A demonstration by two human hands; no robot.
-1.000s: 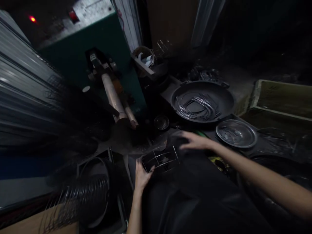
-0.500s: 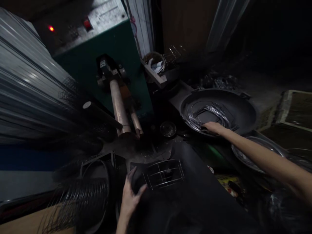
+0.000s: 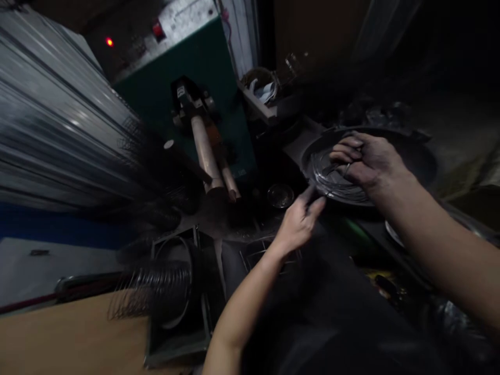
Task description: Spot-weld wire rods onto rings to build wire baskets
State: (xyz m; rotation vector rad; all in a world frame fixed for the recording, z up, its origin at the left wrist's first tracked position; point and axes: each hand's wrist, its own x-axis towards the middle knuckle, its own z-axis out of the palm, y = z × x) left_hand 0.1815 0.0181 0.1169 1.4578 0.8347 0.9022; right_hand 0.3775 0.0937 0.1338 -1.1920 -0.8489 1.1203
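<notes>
My right hand (image 3: 371, 159) is raised in front of the dark round pan (image 3: 424, 161), its fingers curled closed around a thin metal wire (image 3: 347, 168), most of which the hand hides. Below and beyond it, several bent wires (image 3: 322, 177) lie bundled in the pan. My left hand (image 3: 299, 221) reaches toward the pan's near rim, thumb and fingers apart, with nothing clearly held. A small wire rack (image 3: 253, 254) rests on the dark cloth over my lap, partly covered by my left forearm.
A green machine (image 3: 230, 94) with a red light and protruding metal rods (image 3: 205, 151) stands ahead. Left, many curved wires (image 3: 156, 284) hang at a round drum. A small round dish (image 3: 280, 196) sits left of the pan. A basket (image 3: 261, 88) with white cloth stands behind.
My right hand has lifted from the wires in the pan with a wire in its grasp. My left hand has moved right and forward, from beside the wire rack to near the pan.
</notes>
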